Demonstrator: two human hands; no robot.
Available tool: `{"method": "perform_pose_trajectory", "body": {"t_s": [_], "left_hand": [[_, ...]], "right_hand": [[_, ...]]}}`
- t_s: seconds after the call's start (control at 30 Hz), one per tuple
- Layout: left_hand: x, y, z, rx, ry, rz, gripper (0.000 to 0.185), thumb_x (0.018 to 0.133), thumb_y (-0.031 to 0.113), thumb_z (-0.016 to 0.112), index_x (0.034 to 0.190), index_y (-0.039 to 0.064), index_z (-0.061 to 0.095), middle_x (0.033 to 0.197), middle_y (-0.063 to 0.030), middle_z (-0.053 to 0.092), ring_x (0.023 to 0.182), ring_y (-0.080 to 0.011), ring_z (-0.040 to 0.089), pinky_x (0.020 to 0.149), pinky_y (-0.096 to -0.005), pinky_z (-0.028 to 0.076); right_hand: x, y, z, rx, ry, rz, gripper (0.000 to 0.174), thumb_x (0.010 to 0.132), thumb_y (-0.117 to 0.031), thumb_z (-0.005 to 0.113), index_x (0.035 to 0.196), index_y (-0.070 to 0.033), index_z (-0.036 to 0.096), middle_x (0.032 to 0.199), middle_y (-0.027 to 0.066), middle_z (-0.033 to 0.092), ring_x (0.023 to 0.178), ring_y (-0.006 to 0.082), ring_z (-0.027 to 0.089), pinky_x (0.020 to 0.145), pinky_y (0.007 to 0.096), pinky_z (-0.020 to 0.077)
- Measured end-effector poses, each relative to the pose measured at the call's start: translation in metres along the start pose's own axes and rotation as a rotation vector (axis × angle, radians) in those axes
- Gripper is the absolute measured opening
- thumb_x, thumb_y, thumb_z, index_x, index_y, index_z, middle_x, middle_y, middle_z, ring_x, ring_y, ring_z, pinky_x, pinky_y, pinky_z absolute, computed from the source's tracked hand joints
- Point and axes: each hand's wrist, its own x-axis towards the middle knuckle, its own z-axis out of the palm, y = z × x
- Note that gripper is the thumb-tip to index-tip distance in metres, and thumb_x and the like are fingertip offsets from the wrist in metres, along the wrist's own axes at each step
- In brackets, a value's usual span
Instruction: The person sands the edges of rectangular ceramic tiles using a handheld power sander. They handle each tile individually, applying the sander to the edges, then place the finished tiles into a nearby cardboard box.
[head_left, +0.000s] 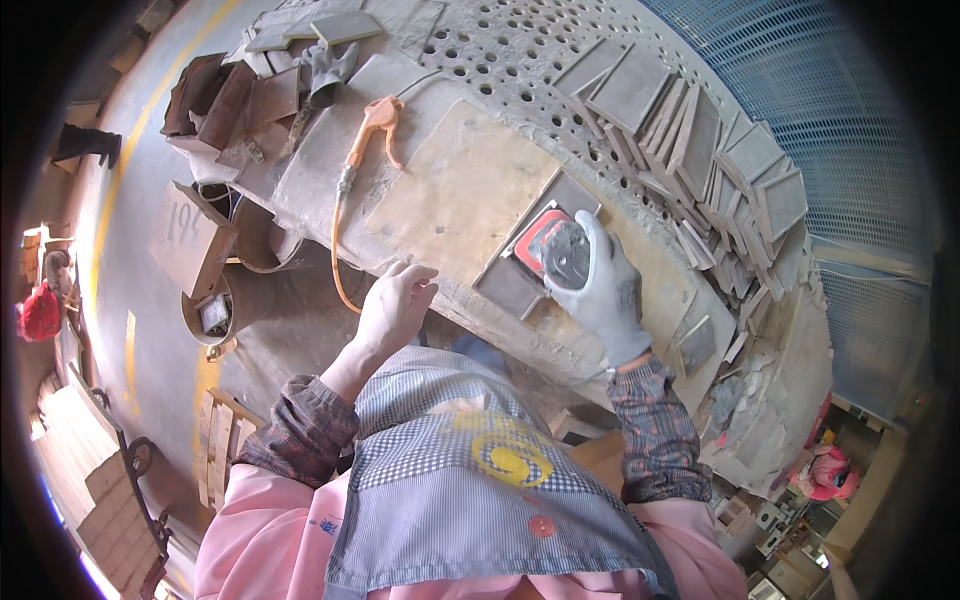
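Note:
My right hand, in a pale, dusty work glove, is closed around a red and black handheld sander. The sander sits on a grey rectangular panel with raised edges, which lies on a tan board on the workbench. My left hand is bare and held over the bench's near edge, its fingers loosely curled and holding nothing. An orange air blow gun with its hose lies on the bench beyond my left hand. A small grey piece lies to the right of my gloved hand.
Many grey panels lean in rows at the back right, beside a perforated surface. A grey glove and brown cartons stand at the back left. A blue grating rises beyond. Another person is at the far lower right.

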Motion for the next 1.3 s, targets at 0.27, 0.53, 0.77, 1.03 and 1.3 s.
{"method": "perform_pose_trajectory", "body": {"t_s": [0.27, 0.53, 0.77, 1.03, 1.3], "left_hand": [[0.018, -0.009, -0.013, -0.111, 0.021, 0.011, 0.024, 0.099, 0.012, 0.07, 0.119, 0.001, 0.075, 0.108, -0.0186, 0.072, 0.093, -0.0315, 0.075, 0.085, -0.039, 0.06], [0.046, -0.009, 0.025, -0.181, 0.014, 0.002, 0.022, 0.097, 0.012, 0.07, 0.116, 0.001, 0.075, 0.105, -0.0205, 0.073, 0.093, -0.0336, 0.075, 0.083, -0.0415, 0.06], [0.048, -0.001, 0.059, 0.041, -0.139, -0.032, 0.016, 0.09, 0.016, 0.075, 0.098, 0.002, 0.074, 0.096, -0.0177, 0.074, 0.091, -0.0365, 0.073, 0.081, -0.0442, 0.058], [0.054, 0.004, 0.054, 0.028, -0.189, -0.08, 0.015, 0.086, 0.014, 0.078, 0.094, 0.003, 0.072, 0.093, -0.017, 0.075, 0.09, -0.0368, 0.073, 0.081, -0.0455, 0.057], [0.058, 0.004, 0.051, 0.012, -0.266, -0.136, 0.015, 0.086, 0.015, 0.078, 0.093, 0.004, 0.07, 0.093, -0.0163, 0.073, 0.092, -0.0381, 0.072, 0.081, -0.0464, 0.056]], "right_hand": [[-0.008, -0.019, 0.015, 0.004, -0.193, 0.021, 0.091, 0.075, -0.02, 0.094, 0.153, -0.008, 0.049, 0.131, 0.0211, 0.065, 0.116, 0.0398, 0.07, 0.096, 0.0456, 0.059], [-0.018, -0.022, 0.02, -0.027, -0.208, 0.028, 0.091, 0.077, -0.024, 0.094, 0.154, -0.008, 0.048, 0.126, 0.021, 0.066, 0.113, 0.0406, 0.07, 0.092, 0.048, 0.0592], [0.059, 0.032, -0.004, -0.027, -0.141, 0.001, 0.091, 0.076, -0.023, 0.094, 0.153, -0.01, 0.046, 0.13, 0.0227, 0.066, 0.115, 0.0431, 0.069, 0.094, 0.0485, 0.0591], [0.067, 0.05, -0.008, 0.004, -0.204, -0.056, 0.093, 0.073, -0.022, 0.096, 0.152, -0.008, 0.049, 0.136, 0.0225, 0.067, 0.12, 0.0412, 0.07, 0.099, 0.0472, 0.059], [0.068, 0.044, -0.013, 0.022, -0.25, -0.003, 0.093, 0.073, -0.021, 0.096, 0.151, -0.004, 0.05, 0.139, 0.0215, 0.067, 0.124, 0.0403, 0.069, 0.105, 0.0456, 0.057]]}}
